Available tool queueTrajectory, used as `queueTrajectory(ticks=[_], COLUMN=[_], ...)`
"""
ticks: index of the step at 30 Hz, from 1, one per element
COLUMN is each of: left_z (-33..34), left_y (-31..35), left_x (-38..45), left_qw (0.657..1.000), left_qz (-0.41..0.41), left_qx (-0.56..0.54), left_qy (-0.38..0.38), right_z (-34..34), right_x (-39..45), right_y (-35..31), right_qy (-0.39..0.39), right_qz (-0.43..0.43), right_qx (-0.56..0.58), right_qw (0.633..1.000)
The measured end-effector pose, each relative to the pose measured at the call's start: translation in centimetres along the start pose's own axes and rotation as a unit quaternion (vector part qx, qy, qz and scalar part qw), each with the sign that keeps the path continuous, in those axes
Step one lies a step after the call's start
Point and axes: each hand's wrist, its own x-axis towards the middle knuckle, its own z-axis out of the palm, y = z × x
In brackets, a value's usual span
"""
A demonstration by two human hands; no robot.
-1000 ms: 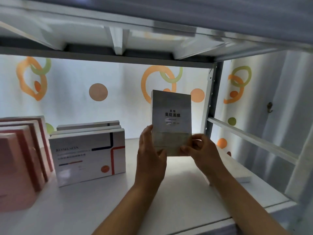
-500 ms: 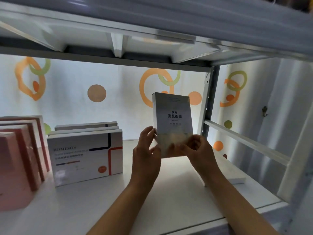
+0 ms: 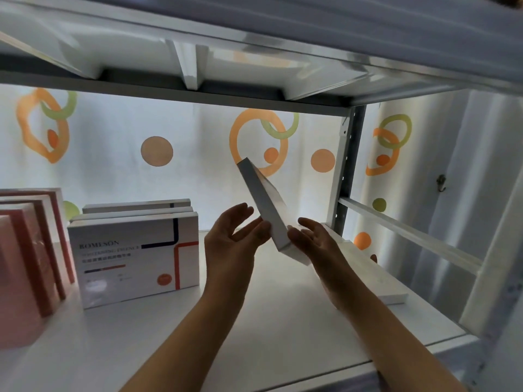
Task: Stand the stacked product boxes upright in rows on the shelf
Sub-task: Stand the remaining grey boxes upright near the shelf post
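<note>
Tilted grey box (image 3: 266,207) above the shelf (image 3: 283,321), pressed between the straight-fingered, open left hand (image 3: 235,239) and right hand (image 3: 314,239), neither curled round it.

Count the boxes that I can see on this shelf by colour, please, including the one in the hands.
Pink boxes, standing at left: 4
White boxes with red line, standing: 3
Grey box, tilted between both hands: 1
White box, lying flat at right: 1
Total: 9
</note>
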Motion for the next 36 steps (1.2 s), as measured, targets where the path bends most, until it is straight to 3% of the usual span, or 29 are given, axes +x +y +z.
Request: queueTrajectory(ticks=[4,7,12,15,18,36], left_z=[-0.2,0.3,-0.1,-0.5,-0.5,-0.3], left_y=[-0.1,-0.3,-1.7,-2.5,-2.6,-2.4], left_x=[0.2,0.3,0.5,0.3,0.0,-0.1], left_qw=[0.998,0.990,0.942,0.886,0.868,0.871], left_qz=[-0.016,0.054,0.173,0.250,0.275,0.273], left_qx=[-0.015,0.088,0.263,0.373,0.405,0.405], left_qy=[-0.054,-0.099,-0.120,-0.116,-0.084,-0.046], right_z=[0.3,0.2,-0.8,-1.2,-1.4,-2.1], right_x=[0.0,0.3,0.7,1.1,1.1,0.6], right_y=[-0.2,0.1,0.7,1.4,1.5,1.5], right_qy=[-0.046,-0.086,-0.128,-0.167,-0.200,-0.160], right_qz=[0.028,0.044,0.105,0.095,0.069,0.099], right_qx=[0.045,0.138,0.426,0.503,0.544,0.533], right_qw=[0.998,0.986,0.889,0.843,0.812,0.825])
